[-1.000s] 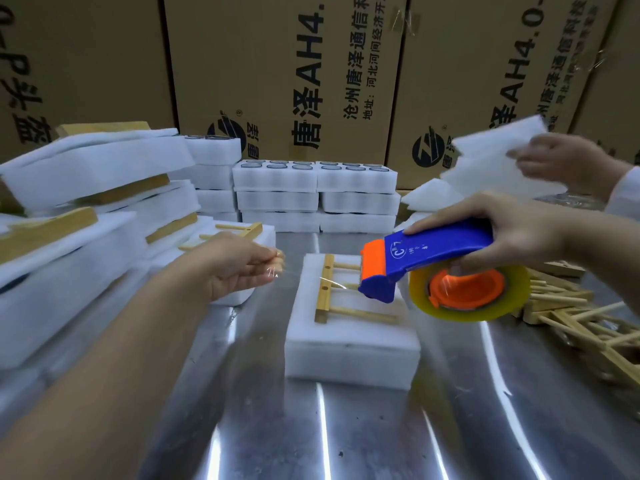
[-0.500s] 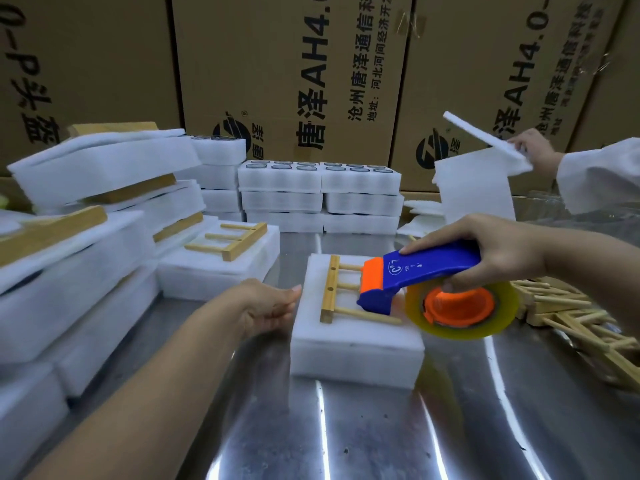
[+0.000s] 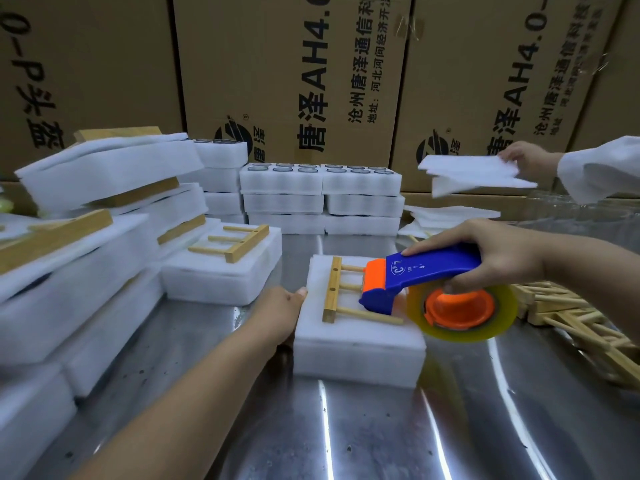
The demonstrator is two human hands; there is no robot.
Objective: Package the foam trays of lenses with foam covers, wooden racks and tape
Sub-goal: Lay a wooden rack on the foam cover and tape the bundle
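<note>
Foam pack, white and block-shaped, sits in the middle of the steel table before me, with a wooden rack lying flat on its top, the crossbar to the left and the dowels pointing right. My right hand is wrapped around the blue handle of the tape dispenser, index finger stretched along its top, and the dispenser's orange and blue nose is down on the rack's dowels, while the tape roll on its orange hub hangs over the pack's right edge. My left hand lies against the pack's left side with the thumb tip at its upper edge; the fingers are hidden behind the hand, so I cannot tell whether they are straight or curled. Just left of the pack stands a second foam pack with its own rack on top, and more foam blocks are piled further left. At the back, stacked foam trays show round lenses in their top layer, in front of printed cartons. A heap of loose racks lies on the right of the table, and beyond it another person's hand, in a white sleeve, holds thin foam sheets
</note>
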